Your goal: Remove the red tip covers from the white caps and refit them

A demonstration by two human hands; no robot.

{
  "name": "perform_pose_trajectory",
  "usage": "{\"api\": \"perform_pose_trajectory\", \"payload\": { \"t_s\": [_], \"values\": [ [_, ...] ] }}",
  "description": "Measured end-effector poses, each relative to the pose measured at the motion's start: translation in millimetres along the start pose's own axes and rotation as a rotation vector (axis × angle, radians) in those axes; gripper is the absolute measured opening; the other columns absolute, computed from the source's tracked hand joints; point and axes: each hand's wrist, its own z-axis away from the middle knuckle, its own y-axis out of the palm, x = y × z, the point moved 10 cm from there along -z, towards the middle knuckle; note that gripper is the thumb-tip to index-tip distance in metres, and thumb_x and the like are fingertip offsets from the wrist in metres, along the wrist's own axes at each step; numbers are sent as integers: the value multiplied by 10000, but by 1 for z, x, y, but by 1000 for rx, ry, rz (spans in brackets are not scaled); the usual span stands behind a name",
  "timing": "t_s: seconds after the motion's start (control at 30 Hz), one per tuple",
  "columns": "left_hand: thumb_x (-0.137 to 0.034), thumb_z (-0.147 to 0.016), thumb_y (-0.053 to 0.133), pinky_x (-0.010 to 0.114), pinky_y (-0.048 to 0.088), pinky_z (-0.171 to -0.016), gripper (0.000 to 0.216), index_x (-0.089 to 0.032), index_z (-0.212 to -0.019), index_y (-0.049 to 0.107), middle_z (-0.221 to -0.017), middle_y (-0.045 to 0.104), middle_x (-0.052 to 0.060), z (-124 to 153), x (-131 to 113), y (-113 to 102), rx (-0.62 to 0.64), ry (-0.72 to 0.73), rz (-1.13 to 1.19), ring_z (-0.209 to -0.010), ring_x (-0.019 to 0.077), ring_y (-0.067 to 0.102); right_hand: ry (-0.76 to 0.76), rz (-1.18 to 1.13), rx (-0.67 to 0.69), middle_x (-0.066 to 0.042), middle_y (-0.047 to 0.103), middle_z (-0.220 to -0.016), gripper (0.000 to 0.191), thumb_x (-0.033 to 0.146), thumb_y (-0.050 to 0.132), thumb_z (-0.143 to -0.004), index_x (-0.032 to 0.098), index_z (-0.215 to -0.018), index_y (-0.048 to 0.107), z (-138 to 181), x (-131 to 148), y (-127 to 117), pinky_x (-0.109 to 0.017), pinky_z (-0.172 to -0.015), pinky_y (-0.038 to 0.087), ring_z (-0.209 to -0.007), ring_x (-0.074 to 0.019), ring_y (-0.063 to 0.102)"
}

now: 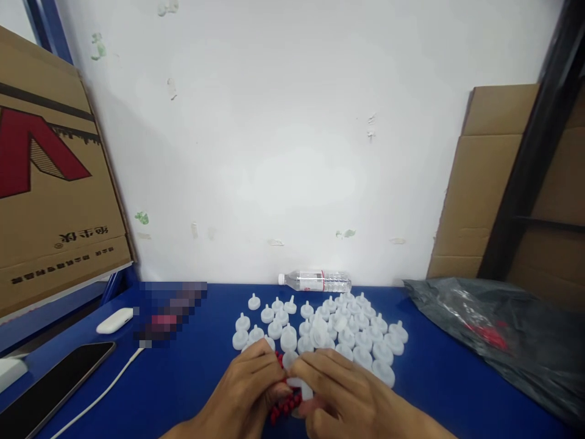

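My left hand (247,384) and my right hand (340,387) meet low at the middle of the blue table (192,378), fingers curled and pinched together. Between them sits a white plastic cap-like part (292,361), and a small heap of red pieces (284,407) lies under the fingers. Which hand grips the white part is unclear. Just beyond the hands, several white round parts with short stems (329,329) stand in rows on the table.
A clear water bottle (315,281) lies along the white wall. A dark plastic bag (498,335) with red pieces sits at right. At left lie a phone (55,387), a white cable (103,390), a white case (114,320) and a cardboard box (50,183).
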Motion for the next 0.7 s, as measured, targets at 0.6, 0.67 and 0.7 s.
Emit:
{"api": "perform_pose_trajectory", "payload": {
  "t_s": [0.6, 0.67, 0.7],
  "values": [
    [-299, -1105, 360, 308, 382, -591, 348, -214, -826, 548, -659, 572, -3, -4, -5, -9, -57, -8, -17, -607, 161, 480, 40, -62, -6, -103, 727, -1012, 241, -48, 556, -842, 179, -760, 572, -7, -3, -3, -273, -850, 598, -992, -181, 690],
    [-224, -1077, 392, 314, 374, -614, 273, -207, -856, 550, -692, 563, 4, -4, -1, -10, -36, 7, -37, -628, 162, 465, 42, -63, -31, -95, 724, -1036, 226, -41, 554, -853, 176, -804, 594, -10, -8, -6, -277, -896, 592, -1055, -190, 675],
    [-187, -1060, 399, 321, 376, -633, 234, -203, -888, 557, -730, 577, 16, -3, 3, -11, -20, -2, -65, -659, 169, 473, 52, -60, -20, -86, 720, -1042, 225, -39, 556, -860, 179, -843, 610, -9, -11, -5, -279, -910, 589, -1070, -190, 668]
  ]
}}
